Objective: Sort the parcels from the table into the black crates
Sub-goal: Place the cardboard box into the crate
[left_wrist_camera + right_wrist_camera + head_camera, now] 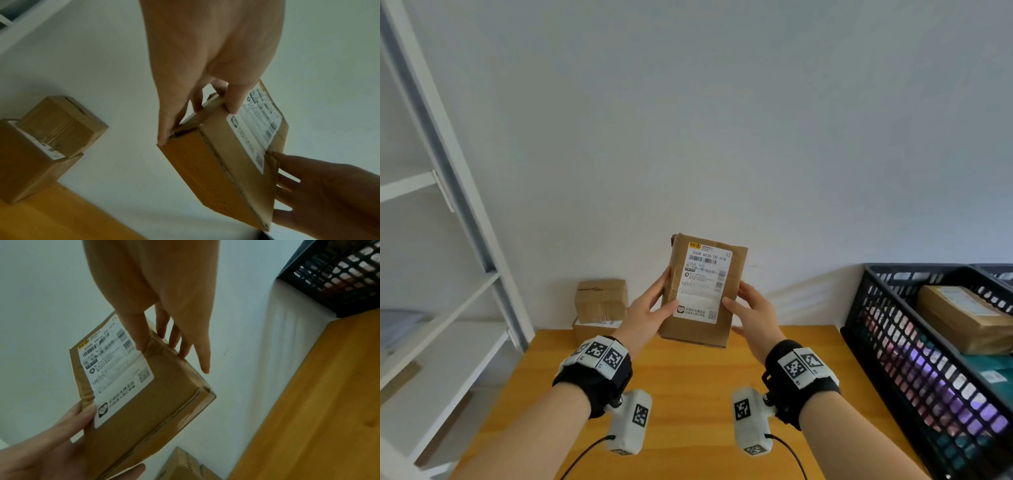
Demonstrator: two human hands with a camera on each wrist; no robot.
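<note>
Wooden table (681, 383) below; left hand (645, 308) and right hand (751, 308) grip labelled parcel (703, 291), label check; next, black crate (893, 342) rightward.

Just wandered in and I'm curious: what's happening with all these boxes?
A person is sorting parcels. Both hands, left hand and right hand, hold a brown labelled parcel up above the wooden table. Two more boxes sit stacked by the wall, and a black crate on the right already holds parcels.
</note>
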